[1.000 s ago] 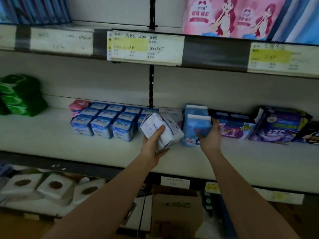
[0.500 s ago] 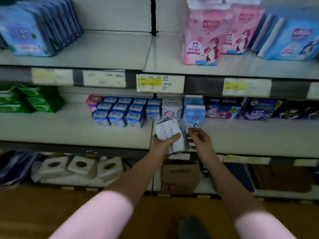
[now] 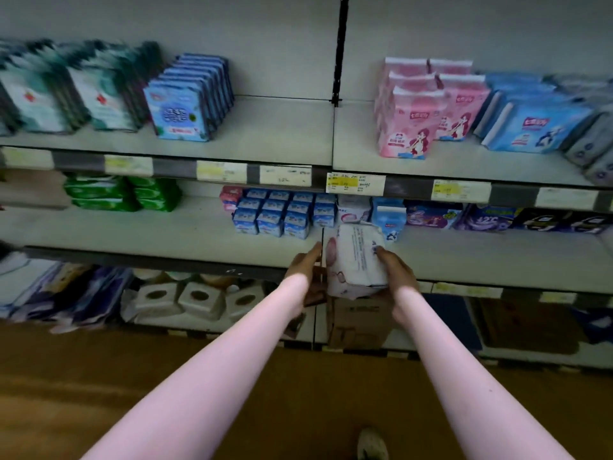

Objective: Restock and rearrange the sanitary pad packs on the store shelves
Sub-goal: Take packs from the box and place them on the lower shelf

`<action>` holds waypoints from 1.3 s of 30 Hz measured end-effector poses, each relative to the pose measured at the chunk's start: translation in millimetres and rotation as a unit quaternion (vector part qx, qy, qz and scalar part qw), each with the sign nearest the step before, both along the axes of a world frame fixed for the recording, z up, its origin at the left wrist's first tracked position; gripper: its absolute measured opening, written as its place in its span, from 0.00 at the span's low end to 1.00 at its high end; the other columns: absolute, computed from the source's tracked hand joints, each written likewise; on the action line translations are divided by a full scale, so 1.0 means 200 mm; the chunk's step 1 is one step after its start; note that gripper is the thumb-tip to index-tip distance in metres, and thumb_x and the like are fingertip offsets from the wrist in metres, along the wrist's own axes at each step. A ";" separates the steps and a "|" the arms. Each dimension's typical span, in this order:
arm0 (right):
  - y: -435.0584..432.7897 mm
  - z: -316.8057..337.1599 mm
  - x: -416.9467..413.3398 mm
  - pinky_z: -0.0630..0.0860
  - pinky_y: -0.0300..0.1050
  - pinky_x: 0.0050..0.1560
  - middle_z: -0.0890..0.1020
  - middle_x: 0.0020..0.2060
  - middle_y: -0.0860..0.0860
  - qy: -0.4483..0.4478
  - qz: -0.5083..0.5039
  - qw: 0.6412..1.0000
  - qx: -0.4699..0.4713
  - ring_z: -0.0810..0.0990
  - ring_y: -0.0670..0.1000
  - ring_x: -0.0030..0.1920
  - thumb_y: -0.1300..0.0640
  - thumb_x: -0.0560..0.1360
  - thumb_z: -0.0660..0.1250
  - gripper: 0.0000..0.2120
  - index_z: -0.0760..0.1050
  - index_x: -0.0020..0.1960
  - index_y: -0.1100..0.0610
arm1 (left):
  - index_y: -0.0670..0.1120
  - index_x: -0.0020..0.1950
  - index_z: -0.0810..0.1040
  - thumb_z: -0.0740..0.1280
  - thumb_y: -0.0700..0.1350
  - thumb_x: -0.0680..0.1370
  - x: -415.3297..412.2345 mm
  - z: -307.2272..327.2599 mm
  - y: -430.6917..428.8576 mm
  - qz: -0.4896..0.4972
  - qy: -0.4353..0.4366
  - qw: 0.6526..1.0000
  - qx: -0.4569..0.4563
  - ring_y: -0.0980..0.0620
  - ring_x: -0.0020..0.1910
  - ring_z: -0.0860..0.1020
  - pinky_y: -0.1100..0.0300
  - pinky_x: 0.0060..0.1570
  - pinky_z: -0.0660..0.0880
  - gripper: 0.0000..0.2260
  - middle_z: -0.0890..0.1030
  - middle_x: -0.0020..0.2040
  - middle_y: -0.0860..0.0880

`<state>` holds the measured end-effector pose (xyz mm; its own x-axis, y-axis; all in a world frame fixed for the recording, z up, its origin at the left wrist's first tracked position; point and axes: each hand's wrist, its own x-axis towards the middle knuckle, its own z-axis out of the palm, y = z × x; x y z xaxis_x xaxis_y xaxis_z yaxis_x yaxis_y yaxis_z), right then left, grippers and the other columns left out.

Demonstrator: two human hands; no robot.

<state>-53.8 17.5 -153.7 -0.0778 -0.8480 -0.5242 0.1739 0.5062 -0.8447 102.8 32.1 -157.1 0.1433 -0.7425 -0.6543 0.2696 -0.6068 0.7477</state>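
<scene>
At ten o'clock from the hands, small blue packs (image 3: 275, 212) stand in tight rows on the middle shelf (image 3: 132, 230). The left hand (image 3: 303, 268) is just beside the white pack (image 3: 356, 260); whether its fingers grip it I cannot tell. The right hand (image 3: 396, 275) curls its fingers round the pack's right side, before the shelf edge. The soft pack may slip from such a one-sided hold, or knock the blue rows.

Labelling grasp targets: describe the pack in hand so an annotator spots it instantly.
Start at the middle grey shelf, by its centre seam. In front of its edge the right hand grips a soft white plastic pad pack with pink print. Unlike the small blue-and-white packs in rows behind it, it sits on no shelf.
</scene>
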 end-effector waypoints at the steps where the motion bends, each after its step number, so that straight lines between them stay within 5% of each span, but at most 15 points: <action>1: 0.03 0.03 0.02 0.79 0.54 0.50 0.82 0.51 0.55 -0.024 0.000 0.999 0.032 0.80 0.57 0.50 0.46 0.76 0.65 0.12 0.76 0.53 0.53 | 0.49 0.67 0.70 0.64 0.62 0.75 0.03 0.01 0.04 0.008 -0.001 1.000 0.001 0.44 0.48 0.80 0.51 0.51 0.78 0.25 0.79 0.60 0.43; 4: 0.12 0.08 0.02 0.76 0.59 0.54 0.83 0.51 0.57 -0.128 0.032 0.988 0.076 0.80 0.59 0.50 0.43 0.77 0.61 0.17 0.76 0.54 0.55 | 0.45 0.63 0.75 0.67 0.62 0.74 0.08 0.08 0.12 0.001 0.044 0.999 -0.003 0.46 0.42 0.81 0.55 0.44 0.78 0.26 0.83 0.49 0.43; 6: 0.17 0.11 0.01 0.76 0.56 0.51 0.84 0.49 0.57 -0.176 0.077 0.978 0.080 0.80 0.59 0.49 0.43 0.78 0.57 0.18 0.77 0.55 0.55 | 0.45 0.55 0.78 0.64 0.63 0.74 0.08 0.13 0.16 -0.022 0.093 0.995 -0.029 0.46 0.41 0.80 0.52 0.50 0.76 0.23 0.83 0.45 0.44; 10: 0.24 0.14 -0.07 0.73 0.50 0.47 0.85 0.43 0.57 -0.222 0.117 0.964 0.085 0.79 0.58 0.46 0.47 0.78 0.53 0.19 0.79 0.50 0.57 | 0.46 0.53 0.78 0.65 0.64 0.64 0.00 0.23 0.22 -0.051 0.148 0.984 -0.084 0.42 0.51 0.79 0.46 0.56 0.73 0.27 0.82 0.51 0.42; 14: 0.28 0.13 -0.17 0.74 0.50 0.47 0.84 0.46 0.57 -0.229 0.132 0.961 0.086 0.80 0.57 0.44 0.46 0.77 0.54 0.20 0.80 0.51 0.56 | 0.44 0.52 0.78 0.73 0.57 0.65 -0.14 0.26 0.24 -0.082 0.106 0.988 -0.078 0.46 0.44 0.81 0.52 0.53 0.76 0.22 0.83 0.49 0.43; 18: 0.31 0.09 -0.33 0.76 0.56 0.48 0.83 0.51 0.60 -0.276 0.058 0.955 0.090 0.82 0.60 0.46 0.41 0.79 0.50 0.25 0.77 0.57 0.57 | 0.41 0.56 0.77 0.72 0.51 0.71 -0.31 0.27 0.25 -0.004 0.065 0.993 -0.099 0.48 0.37 0.83 0.59 0.34 0.79 0.19 0.84 0.43 0.44; 22: 0.31 0.06 -0.46 0.74 0.61 0.52 0.78 0.56 0.61 -0.324 -0.035 0.942 0.081 0.76 0.64 0.56 0.40 0.80 0.53 0.24 0.72 0.57 0.61 | 0.42 0.64 0.73 0.76 0.53 0.65 -0.40 0.25 0.24 0.069 0.029 0.990 -0.115 0.44 0.51 0.81 0.56 0.36 0.77 0.31 0.82 0.55 0.42; 25: 0.30 0.08 -0.50 0.73 0.59 0.55 0.79 0.53 0.61 -0.308 -0.034 0.948 0.068 0.78 0.59 0.53 0.45 0.81 0.56 0.20 0.73 0.54 0.62 | 0.42 0.65 0.70 0.78 0.49 0.66 -0.46 0.24 0.24 0.075 0.003 0.991 -0.113 0.43 0.55 0.79 0.54 0.41 0.76 0.32 0.80 0.57 0.42; 30: 0.30 0.04 -0.47 0.77 0.55 0.44 0.79 0.59 0.62 -0.250 -0.037 0.965 0.075 0.80 0.59 0.53 0.55 0.80 0.61 0.17 0.72 0.63 0.64 | 0.47 0.64 0.70 0.78 0.47 0.67 -0.49 0.17 0.27 0.088 -0.047 0.989 -0.112 0.44 0.57 0.78 0.44 0.57 0.77 0.29 0.78 0.59 0.43; 34: 0.26 0.04 -0.42 0.77 0.53 0.42 0.80 0.55 0.62 -0.205 -0.049 0.974 0.089 0.80 0.59 0.50 0.55 0.79 0.63 0.16 0.73 0.61 0.64 | 0.55 0.55 0.72 0.77 0.50 0.68 -0.44 0.16 0.25 0.030 -0.087 0.988 -0.124 0.44 0.55 0.78 0.45 0.55 0.78 0.20 0.77 0.59 0.43; 39: 0.18 0.06 -0.31 0.76 0.50 0.46 0.81 0.53 0.58 -0.101 -0.056 0.990 0.077 0.80 0.58 0.50 0.52 0.77 0.67 0.14 0.74 0.58 0.60 | 0.55 0.58 0.74 0.73 0.54 0.71 -0.29 0.14 0.18 -0.037 -0.159 0.977 -0.137 0.44 0.56 0.77 0.44 0.55 0.78 0.18 0.76 0.60 0.44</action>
